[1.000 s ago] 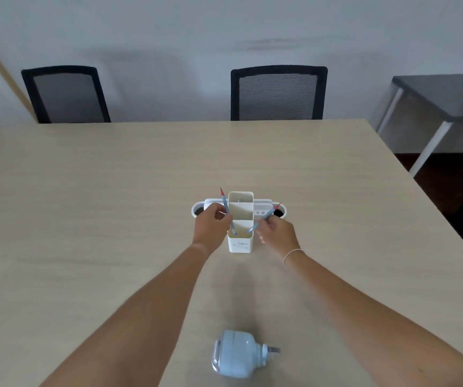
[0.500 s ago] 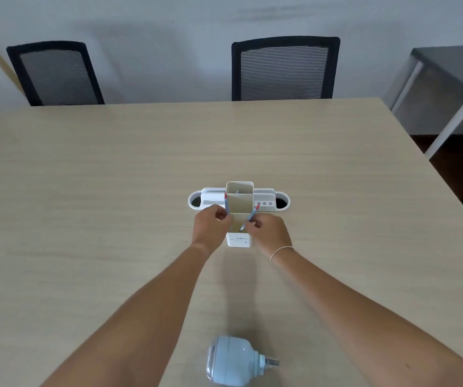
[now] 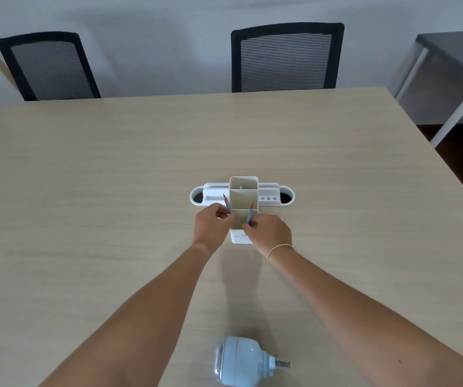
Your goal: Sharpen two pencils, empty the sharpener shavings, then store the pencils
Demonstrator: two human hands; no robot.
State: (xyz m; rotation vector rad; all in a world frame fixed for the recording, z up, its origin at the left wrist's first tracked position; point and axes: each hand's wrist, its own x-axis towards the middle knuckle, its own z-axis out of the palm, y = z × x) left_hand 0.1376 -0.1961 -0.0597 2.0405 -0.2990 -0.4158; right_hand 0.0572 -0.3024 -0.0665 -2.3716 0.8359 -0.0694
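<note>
Your left hand (image 3: pixel 213 225) pinches a blue pencil (image 3: pixel 227 203), red end up, tilted toward the left, lower end going down at the near compartment of the white desk organizer (image 3: pixel 269 192). Your right hand (image 3: pixel 270 232) pinches a second blue pencil (image 3: pixel 250 212), red end up too, leaning slightly right, lower end also in that near compartment. Both hands sit right at the front of the organizer's tall centre column, fingers curled round the pencils. Can't tell if the tips touch the bottom of the compartment. Organizer stands mid-table on the light wood table (image 3: pixel 85 219), with a low tray spreading left and right and round holes at both ends. Pale blue sharpener (image 3: pixel 241 361) lies on its side near you at the table's front edge, well apart from the organizer, crank stub pointing right. Thin band on your right wrist. Two black mesh chairs (image 3: pixel 286 57) stand behind the far edge; grey side table (image 3: pixel 453 51) at right.
</note>
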